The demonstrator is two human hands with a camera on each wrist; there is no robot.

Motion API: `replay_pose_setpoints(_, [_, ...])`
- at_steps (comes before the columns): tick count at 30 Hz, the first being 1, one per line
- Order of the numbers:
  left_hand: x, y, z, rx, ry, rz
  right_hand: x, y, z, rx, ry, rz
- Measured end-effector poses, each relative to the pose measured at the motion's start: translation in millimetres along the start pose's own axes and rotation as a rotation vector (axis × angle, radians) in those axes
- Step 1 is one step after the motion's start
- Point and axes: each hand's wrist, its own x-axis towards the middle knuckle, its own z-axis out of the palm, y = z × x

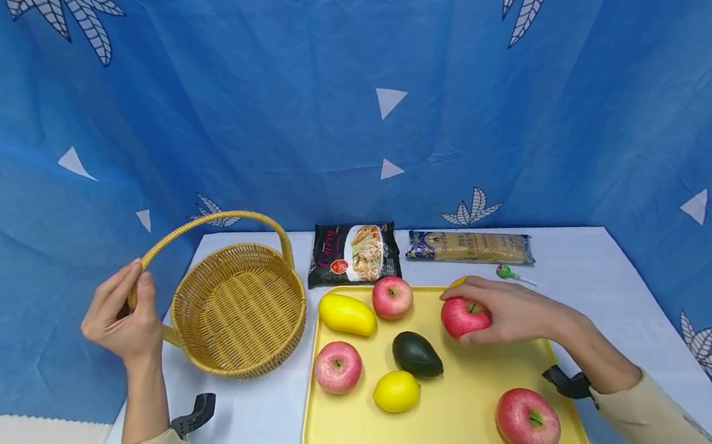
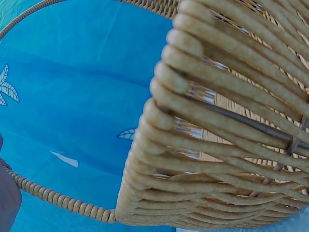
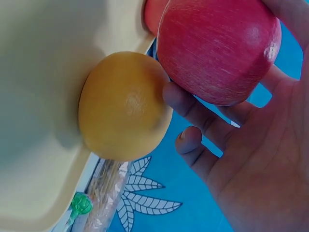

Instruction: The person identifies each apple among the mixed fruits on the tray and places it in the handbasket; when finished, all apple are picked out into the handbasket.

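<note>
My left hand point(image 1: 125, 314) grips the handle of a round wicker basket point(image 1: 239, 312) on the left of the table; bare weave shows inside it. In the left wrist view the woven side point(image 2: 227, 130) fills the right part. Above the far right of a yellow tray point(image 1: 464, 412), my right hand point(image 1: 512, 307) holds a red apple point(image 1: 464, 317) between thumb and fingers. Close beside that apple, a round orange-yellow fruit point(image 3: 124, 106) lies on the tray, mostly hidden by the hand in the head view.
Apples point(image 1: 338, 367), a yellow mango-like fruit point(image 1: 347, 314), a lemon point(image 1: 397, 392) and an avocado point(image 1: 417, 355) lie on the tray. Behind stand a black noodle packet point(image 1: 354, 253), a pasta packet point(image 1: 471, 247) and a green lollipop point(image 1: 506, 272). Blue cloth point(image 1: 319, 111) hangs around the table.
</note>
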Motion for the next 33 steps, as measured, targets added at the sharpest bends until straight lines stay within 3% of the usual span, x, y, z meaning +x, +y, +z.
replay_pose_setpoints(16, [0.1, 1.6, 0.6, -0.01, -0.002, -0.001, 10.7, -13.6, -3.3, 0.007, 0.0, -0.067])
replay_pose_setpoints(33, [-1.0, 2.2, -0.7, -0.021, 0.003, -0.013, 26.0, -26.4, -7.3, -0.013, -0.008, -0.071])
